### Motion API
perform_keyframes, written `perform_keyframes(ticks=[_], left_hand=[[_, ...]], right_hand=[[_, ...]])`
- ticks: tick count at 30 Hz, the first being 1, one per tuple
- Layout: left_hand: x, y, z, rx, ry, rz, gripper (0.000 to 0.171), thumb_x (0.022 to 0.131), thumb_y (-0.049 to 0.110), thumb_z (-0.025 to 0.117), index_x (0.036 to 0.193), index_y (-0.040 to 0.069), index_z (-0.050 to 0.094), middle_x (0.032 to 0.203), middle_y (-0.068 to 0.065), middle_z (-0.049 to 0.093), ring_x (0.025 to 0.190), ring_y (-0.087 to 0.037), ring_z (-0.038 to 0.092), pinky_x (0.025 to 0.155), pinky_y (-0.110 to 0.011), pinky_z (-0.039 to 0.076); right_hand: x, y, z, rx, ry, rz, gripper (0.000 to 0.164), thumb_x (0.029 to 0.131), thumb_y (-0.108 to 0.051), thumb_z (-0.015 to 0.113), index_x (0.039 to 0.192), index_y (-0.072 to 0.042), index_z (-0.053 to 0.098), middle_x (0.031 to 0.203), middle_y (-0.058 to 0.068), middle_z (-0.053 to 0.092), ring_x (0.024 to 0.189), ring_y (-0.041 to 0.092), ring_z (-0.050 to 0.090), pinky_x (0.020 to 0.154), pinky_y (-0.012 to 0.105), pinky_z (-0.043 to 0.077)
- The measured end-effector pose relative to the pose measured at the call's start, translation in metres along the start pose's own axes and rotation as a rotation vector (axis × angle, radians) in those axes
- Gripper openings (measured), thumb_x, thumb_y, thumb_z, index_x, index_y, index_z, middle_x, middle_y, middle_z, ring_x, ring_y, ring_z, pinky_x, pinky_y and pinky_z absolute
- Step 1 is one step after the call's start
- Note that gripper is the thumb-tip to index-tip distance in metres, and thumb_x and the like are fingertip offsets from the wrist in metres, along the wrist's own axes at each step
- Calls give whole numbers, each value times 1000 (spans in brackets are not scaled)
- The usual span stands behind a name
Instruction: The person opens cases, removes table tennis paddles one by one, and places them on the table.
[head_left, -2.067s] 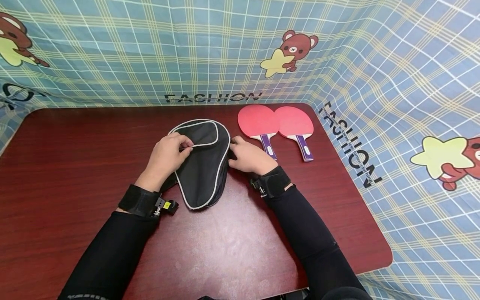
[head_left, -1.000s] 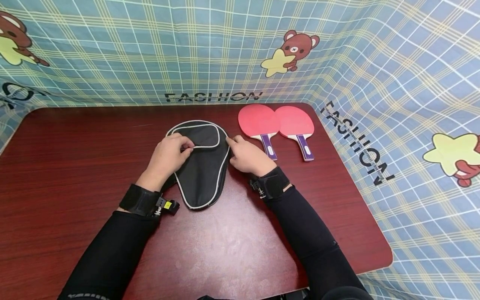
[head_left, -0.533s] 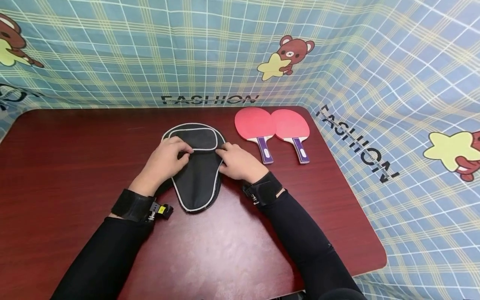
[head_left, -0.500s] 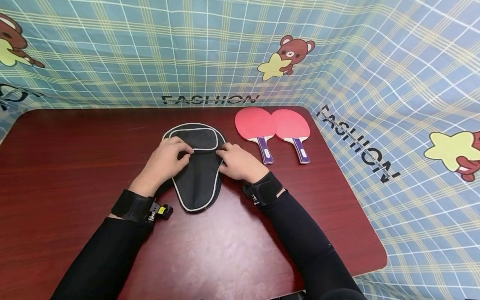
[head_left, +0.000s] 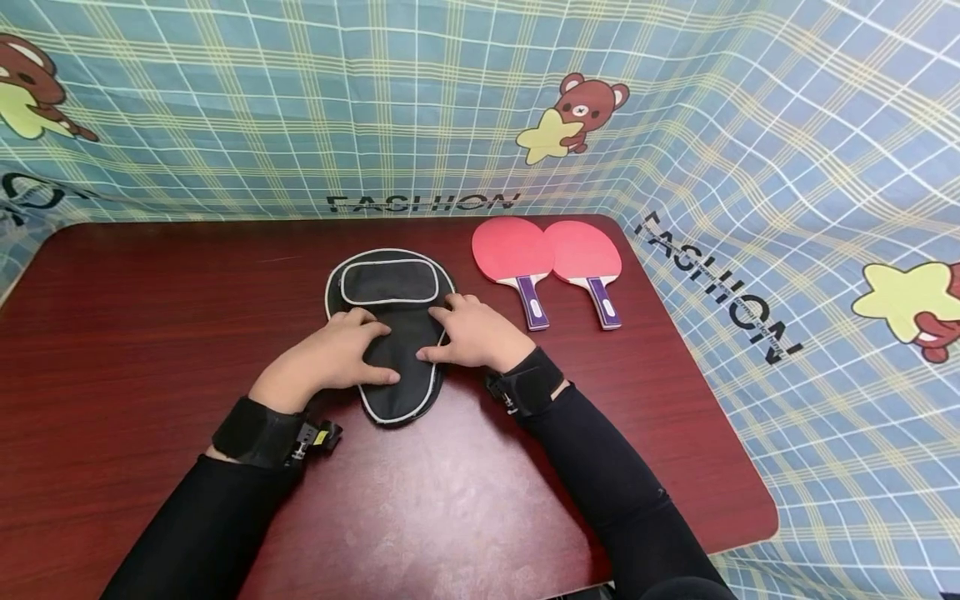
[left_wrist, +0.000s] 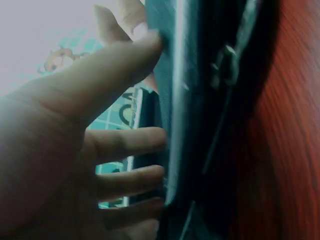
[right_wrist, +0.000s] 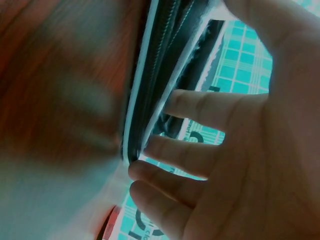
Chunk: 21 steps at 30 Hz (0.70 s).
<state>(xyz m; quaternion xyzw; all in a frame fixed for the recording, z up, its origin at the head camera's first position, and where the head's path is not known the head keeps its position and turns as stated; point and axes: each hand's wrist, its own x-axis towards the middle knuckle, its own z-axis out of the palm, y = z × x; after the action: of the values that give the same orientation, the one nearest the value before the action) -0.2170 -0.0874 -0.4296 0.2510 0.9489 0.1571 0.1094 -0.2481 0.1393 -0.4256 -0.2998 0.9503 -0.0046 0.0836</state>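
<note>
A black table tennis bat case (head_left: 408, 329) with white piping lies flat on the table, its narrow end toward me. Its outlined front pocket (head_left: 390, 282) is fully visible at the wide end. My left hand (head_left: 330, 354) rests on the case's left part, fingers extended and thumb spread. From the right, my right hand (head_left: 480, 335) touches the case's edge with spread fingers; its thumb lies over the lower part. In the right wrist view a zipper (right_wrist: 172, 30) runs along the case's side. The left wrist view shows a metal zipper pull (left_wrist: 227, 65) on the opposite side.
Two red table tennis bats (head_left: 512, 250) with purple handles lie side by side at the back right, heads overlapping slightly. The dark red wooden table (head_left: 150, 333) has checked cloth (head_left: 420, 108) hanging behind it and along its right side.
My left hand has released the pocket's lower edge and moved down the case, its fingers spreading. My right hand has shifted slightly, its thumb now over the case. The bats stay put.
</note>
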Motion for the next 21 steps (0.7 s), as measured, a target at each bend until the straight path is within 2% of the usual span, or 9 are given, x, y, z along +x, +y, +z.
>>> perform_keyframes(ticks=[3, 6, 10, 16, 21], left_hand=[[-2, 7, 0, 26, -45, -25, 95, 61, 70, 60, 131, 7, 43, 129, -18, 34, 119, -35, 29, 92, -48, 31], [-2, 11, 1, 65, -68, -32, 101, 60, 72, 60, 133, 6, 39, 131, -20, 30, 121, -37, 26, 93, -49, 29], [0, 13, 2, 86, -74, -34, 102, 60, 70, 61, 134, 4, 37, 132, -22, 28, 122, -39, 24, 95, -50, 27], [2, 15, -1, 66, -85, -45, 100, 61, 65, 65, 135, 4, 36, 133, -23, 25, 123, -39, 22, 96, -51, 25], [4, 14, -3, 72, -59, -32, 98, 62, 62, 67, 134, 3, 36, 133, -24, 25, 123, -40, 22, 97, -51, 22]], right_hand=[[0, -2, 1, 3, -17, 3, 87, 69, -77, 39, 134, -21, 40, 133, 12, 35, 118, 27, 33, 95, 39, 31], [0, -4, 3, -18, -14, -1, 90, 67, -79, 38, 135, -21, 39, 134, 14, 33, 120, 28, 32, 95, 40, 30], [0, -4, 5, -53, 7, -4, 90, 67, -79, 39, 135, -19, 38, 134, 15, 33, 120, 30, 31, 96, 41, 30], [0, -4, 5, -62, 7, 10, 90, 68, -77, 41, 136, -19, 36, 136, 15, 30, 122, 31, 29, 96, 41, 29], [3, -1, 7, -69, 33, 16, 90, 69, -76, 42, 137, -18, 35, 137, 16, 29, 123, 32, 27, 96, 41, 30]])
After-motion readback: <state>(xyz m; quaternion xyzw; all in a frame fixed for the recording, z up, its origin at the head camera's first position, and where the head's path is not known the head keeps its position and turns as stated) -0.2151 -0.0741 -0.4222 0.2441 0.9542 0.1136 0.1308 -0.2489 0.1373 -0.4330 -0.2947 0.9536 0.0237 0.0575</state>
